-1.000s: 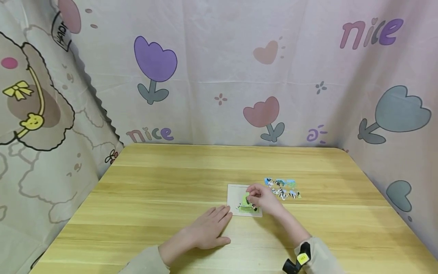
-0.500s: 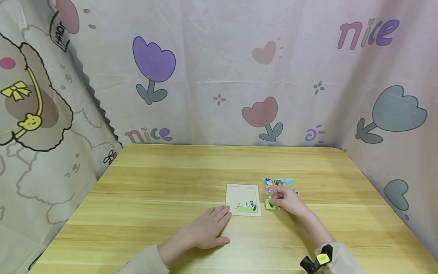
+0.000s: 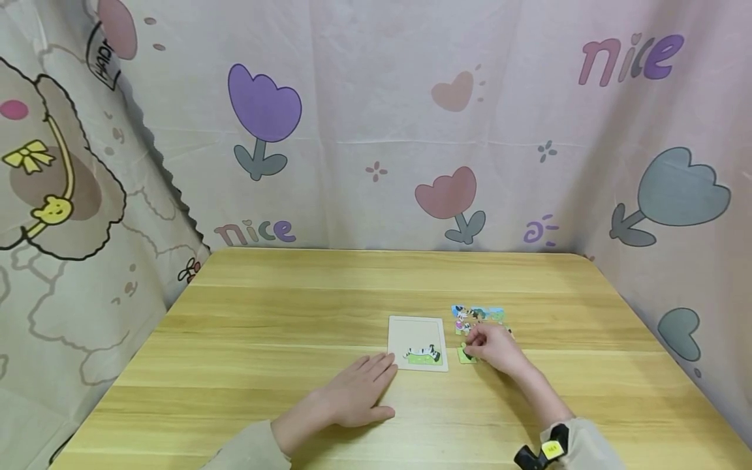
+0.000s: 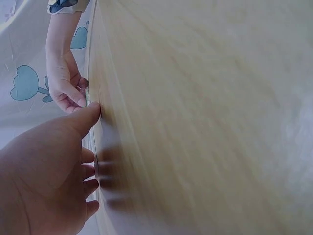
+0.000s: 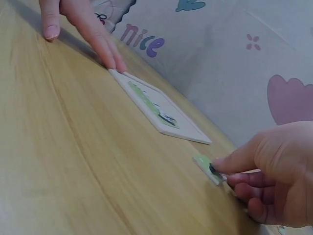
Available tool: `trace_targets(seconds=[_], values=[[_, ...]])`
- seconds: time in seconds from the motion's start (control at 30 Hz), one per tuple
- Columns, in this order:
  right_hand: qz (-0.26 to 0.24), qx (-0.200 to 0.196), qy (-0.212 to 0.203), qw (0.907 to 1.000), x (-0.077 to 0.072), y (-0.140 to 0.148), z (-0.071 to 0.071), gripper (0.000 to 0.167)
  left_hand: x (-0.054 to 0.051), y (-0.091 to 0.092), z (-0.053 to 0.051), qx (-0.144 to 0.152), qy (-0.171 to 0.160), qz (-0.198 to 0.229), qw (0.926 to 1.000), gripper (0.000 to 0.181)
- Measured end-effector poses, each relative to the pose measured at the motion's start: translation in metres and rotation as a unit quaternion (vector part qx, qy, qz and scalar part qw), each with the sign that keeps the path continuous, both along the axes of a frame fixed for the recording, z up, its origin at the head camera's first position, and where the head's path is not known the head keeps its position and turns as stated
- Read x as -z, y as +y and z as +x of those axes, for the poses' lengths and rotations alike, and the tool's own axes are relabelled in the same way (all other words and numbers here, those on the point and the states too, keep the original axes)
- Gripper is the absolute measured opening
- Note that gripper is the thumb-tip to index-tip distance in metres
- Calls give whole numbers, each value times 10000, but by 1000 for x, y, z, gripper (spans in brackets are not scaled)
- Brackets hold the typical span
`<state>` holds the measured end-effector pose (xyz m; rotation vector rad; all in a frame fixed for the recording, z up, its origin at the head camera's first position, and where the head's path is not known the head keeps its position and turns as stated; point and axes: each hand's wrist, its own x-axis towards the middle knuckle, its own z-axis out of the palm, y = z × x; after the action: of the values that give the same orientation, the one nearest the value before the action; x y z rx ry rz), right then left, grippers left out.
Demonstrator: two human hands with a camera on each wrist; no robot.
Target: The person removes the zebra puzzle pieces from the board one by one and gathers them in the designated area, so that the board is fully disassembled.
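Observation:
A white puzzle tray (image 3: pixel 411 331) lies on the table, with a green-and-white zebra-print strip (image 3: pixel 424 358) along its bottom edge. My left hand (image 3: pixel 358 395) lies with fingers straight, their tips touching the tray's lower left edge. Just right of the tray, my right hand (image 3: pixel 496 346) pinches a green puzzle piece (image 3: pixel 466 356). In the right wrist view the thumb is on top of this piece (image 5: pixel 208 169), which is close to the tabletop; whether it touches the wood I cannot tell. The fingers of that hand are curled beneath and beside it.
Several colourful puzzle pieces (image 3: pixel 478 313) lie behind my right hand, partly hidden by it. The wooden table (image 3: pixel 294 294) ends at a printed curtain (image 3: pixel 352 130) behind and at the sides. A black camera (image 3: pixel 540 452) is strapped on the right wrist.
My right hand has moved from over the tray to its right side, taking the green piece off. In the last half second the piece shifted slightly nearer to me. My left hand stayed still.

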<state>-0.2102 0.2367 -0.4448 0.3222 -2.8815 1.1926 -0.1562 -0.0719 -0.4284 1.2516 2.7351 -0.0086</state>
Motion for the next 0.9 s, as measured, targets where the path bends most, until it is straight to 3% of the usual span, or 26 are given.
trace_targets(seconds=[0.27,0.53,0.8,0.9], values=[[398,375,188,9983,0,-5,-1,9,0,0,-2,14,-19,-9,10000,72],[492,430,257,9975,-1,-5,-2,8,1,1,-2,5,-10,-52,10000,73],[300,387,342,9982,-3,-13,-2,7,1,1,-3,5,-63,-28,10000,73],[-135,253,198,9994,-7,-23,-2,11,1,2,-3,44,-29,25,10000,73]])
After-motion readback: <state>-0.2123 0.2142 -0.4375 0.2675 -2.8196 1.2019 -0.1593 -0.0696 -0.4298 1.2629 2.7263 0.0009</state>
